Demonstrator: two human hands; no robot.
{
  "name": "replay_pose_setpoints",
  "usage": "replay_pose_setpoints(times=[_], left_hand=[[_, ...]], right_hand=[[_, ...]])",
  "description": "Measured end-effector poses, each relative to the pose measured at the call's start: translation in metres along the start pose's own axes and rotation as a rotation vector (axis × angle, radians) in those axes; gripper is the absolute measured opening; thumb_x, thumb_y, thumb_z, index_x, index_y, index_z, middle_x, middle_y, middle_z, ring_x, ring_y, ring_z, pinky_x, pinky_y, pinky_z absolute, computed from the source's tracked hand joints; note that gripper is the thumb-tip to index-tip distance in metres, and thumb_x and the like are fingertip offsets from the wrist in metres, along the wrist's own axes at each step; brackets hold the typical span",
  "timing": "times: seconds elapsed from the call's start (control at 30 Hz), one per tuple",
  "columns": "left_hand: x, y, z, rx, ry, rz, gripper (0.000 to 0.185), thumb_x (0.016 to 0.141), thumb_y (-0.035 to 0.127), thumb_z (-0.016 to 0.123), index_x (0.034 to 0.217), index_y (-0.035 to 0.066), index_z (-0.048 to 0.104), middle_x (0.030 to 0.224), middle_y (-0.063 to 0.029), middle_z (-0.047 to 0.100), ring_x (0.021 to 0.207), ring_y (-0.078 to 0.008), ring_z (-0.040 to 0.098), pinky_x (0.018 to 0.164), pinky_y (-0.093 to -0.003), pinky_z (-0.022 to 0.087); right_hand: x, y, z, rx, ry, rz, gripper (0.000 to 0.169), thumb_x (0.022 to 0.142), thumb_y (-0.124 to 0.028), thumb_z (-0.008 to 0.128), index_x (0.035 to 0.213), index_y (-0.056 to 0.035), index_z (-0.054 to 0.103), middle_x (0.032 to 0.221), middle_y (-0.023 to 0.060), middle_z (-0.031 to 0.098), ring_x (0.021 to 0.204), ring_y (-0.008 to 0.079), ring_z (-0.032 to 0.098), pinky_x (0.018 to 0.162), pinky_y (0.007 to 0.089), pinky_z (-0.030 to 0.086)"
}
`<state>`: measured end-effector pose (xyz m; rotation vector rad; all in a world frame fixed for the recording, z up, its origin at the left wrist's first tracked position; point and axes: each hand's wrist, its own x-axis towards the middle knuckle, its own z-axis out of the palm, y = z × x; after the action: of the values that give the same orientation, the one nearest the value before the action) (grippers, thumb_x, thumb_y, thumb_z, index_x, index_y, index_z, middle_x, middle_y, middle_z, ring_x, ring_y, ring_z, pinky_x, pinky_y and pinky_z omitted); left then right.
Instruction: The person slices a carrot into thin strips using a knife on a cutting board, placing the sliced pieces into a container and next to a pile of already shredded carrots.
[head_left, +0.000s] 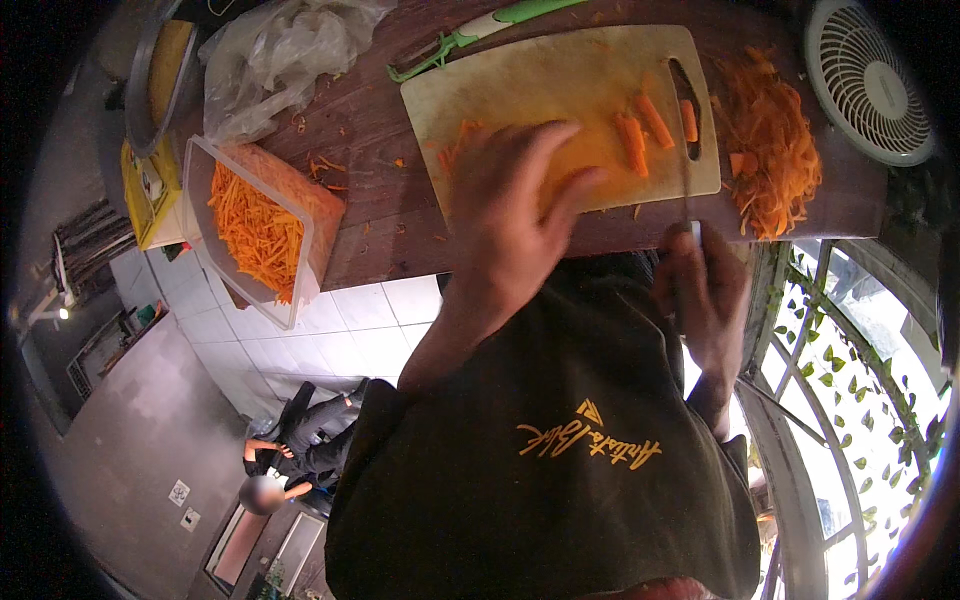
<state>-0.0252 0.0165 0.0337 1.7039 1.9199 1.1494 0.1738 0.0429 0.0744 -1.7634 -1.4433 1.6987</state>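
My left hand (517, 195) is blurred above a plastic cutting board (517, 82), thumb and fingers apart with nothing visible between them. Cut carrot bits (450, 154) lie beside its far edge, partly hidden by it. In my right hand (701, 277) is a knife (695, 231), held by its pale handle; the thin blade crosses the board's right end. Carrot sticks (634, 142) rest on the board left of the blade, and one short carrot piece (689, 120) lies over the handle slot. A heap of carrot peelings (772, 150) sits on the table just right of the board.
At left, a clear plastic container (322, 210) of carrot strips (259, 229) tilts at the table's edge. Behind are a plastic bag (281, 67) and a green-handled peeler (480, 34). A fan (874, 86) stands far right. A person (300, 442) sits across the room.
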Motion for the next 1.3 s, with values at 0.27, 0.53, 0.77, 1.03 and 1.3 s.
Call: replay_pose_setpoints(times=[0.27, 0.53, 0.77, 1.03, 1.3], left_hand=[[0.023, 0.006, 0.035, 0.165, -0.160, 0.167, 0.051, 0.081, 0.026, 0.076, 0.124, 0.004, 0.060, 0.119, -0.0148, 0.058, 0.111, -0.0355, 0.054, 0.096, -0.0457, 0.044], [0.020, 0.001, 0.037, 0.128, -0.127, 0.261, 0.049, 0.076, 0.016, 0.081, 0.120, 0.006, 0.062, 0.119, -0.0135, 0.059, 0.109, -0.0342, 0.057, 0.094, -0.0434, 0.049], [0.025, -0.002, 0.032, 0.115, -0.125, 0.266, 0.052, 0.073, 0.015, 0.083, 0.120, 0.006, 0.063, 0.117, -0.0126, 0.063, 0.109, -0.0332, 0.060, 0.094, -0.0428, 0.049], [0.019, -0.003, 0.025, 0.115, -0.099, 0.283, 0.046, 0.072, 0.007, 0.081, 0.114, -0.004, 0.063, 0.112, -0.0149, 0.065, 0.102, -0.0321, 0.060, 0.086, -0.0406, 0.052], [-0.004, -0.007, 0.004, 0.200, -0.062, 0.188, 0.050, 0.071, 0.008, 0.082, 0.116, -0.004, 0.064, 0.115, -0.0147, 0.065, 0.105, -0.0318, 0.061, 0.086, -0.0401, 0.052]], right_hand=[[-0.006, 0.028, -0.030, 0.001, 0.087, -0.041, 0.036, 0.101, -0.038, 0.051, 0.094, -0.0036, 0.060, 0.059, -0.0013, 0.051, 0.048, 0.0063, 0.044, 0.046, 0.0228, 0.030], [-0.020, 0.032, -0.032, -0.230, -0.090, 0.116, 0.038, 0.102, -0.035, 0.049, 0.089, -0.0006, 0.059, 0.059, 0.0099, 0.056, 0.053, 0.0196, 0.056, 0.053, 0.0378, 0.043], [-0.016, 0.026, -0.025, -0.145, -0.168, 0.159, 0.037, 0.103, -0.033, 0.046, 0.093, 0.0005, 0.059, 0.063, 0.0150, 0.058, 0.054, 0.0259, 0.059, 0.055, 0.0421, 0.044], [-0.002, 0.023, -0.004, -0.121, -0.237, 0.072, 0.040, 0.104, -0.037, 0.045, 0.095, 0.0000, 0.060, 0.061, 0.0113, 0.055, 0.053, 0.0210, 0.055, 0.054, 0.0372, 0.041], [0.007, 0.027, -0.003, -0.094, -0.442, 0.160, 0.040, 0.103, -0.035, 0.046, 0.097, 0.0008, 0.062, 0.060, 0.0108, 0.054, 0.057, 0.0212, 0.056, 0.057, 0.0391, 0.044]])
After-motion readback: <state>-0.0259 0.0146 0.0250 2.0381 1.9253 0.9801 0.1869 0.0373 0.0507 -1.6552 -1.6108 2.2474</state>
